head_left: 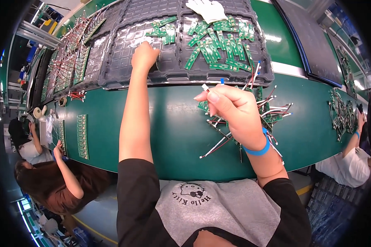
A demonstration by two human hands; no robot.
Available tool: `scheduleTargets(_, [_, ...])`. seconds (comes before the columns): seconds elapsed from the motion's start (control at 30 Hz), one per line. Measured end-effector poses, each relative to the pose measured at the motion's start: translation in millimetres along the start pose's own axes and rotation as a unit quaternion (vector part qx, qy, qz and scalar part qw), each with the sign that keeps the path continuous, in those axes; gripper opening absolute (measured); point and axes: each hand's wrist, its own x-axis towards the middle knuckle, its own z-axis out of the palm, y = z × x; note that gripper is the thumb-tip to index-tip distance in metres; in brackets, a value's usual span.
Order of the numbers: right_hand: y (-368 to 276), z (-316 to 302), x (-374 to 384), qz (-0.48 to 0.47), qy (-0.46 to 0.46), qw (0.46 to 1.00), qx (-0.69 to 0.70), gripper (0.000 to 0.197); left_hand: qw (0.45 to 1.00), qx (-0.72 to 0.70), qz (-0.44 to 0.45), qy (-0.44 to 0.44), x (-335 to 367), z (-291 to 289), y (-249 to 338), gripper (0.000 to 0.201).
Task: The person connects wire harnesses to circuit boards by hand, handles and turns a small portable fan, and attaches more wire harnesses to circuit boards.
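My left hand (145, 57) reaches into the dark plastic tray (123, 61), its fingers curled and mostly hidden; whatever they may hold does not show. Just beyond it lie a few small green circuit boards (168, 33). My right hand (237, 108) is above the near side of the tray, thumb and fingers pinched on a thin cable with a white connector (205, 87) sticking out to the left. A blue band circles that wrist. Under and beside this hand is a tangled pile of green boards with white, red and black cables (272, 117).
Many loose boards (218, 45) and a white glove (207, 10) lie in the tray. On the green table (175, 136), a board panel (82, 136) lies to the left. Wired boards (68, 66) stand at far left. Other people (57, 181) work at both sides; another wired pile (342, 115) is right.
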Motion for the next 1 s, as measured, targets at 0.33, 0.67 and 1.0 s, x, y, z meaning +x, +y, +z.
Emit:
scheduleTargets(0.33, [11.8,-15.6,14.3,-0.016,0.059,0.996,0.058,0.016,0.817,-0.544,0.19,-0.007,-120.8,-36.9,57.5,0.015])
scheduleTargets(0.67, [16.5,-36.2,16.8,-0.048,0.105,0.991,-0.069,0.015,0.823,-0.508,0.249,-0.047,-164.4,-27.8,78.3,0.019])
scheduleTargets(1.0, [16.1,-34.9,17.3,-0.084,0.118,0.975,-0.166,0.012,0.872,-0.314,0.372,0.043,-167.3,-28.0,83.2,0.027])
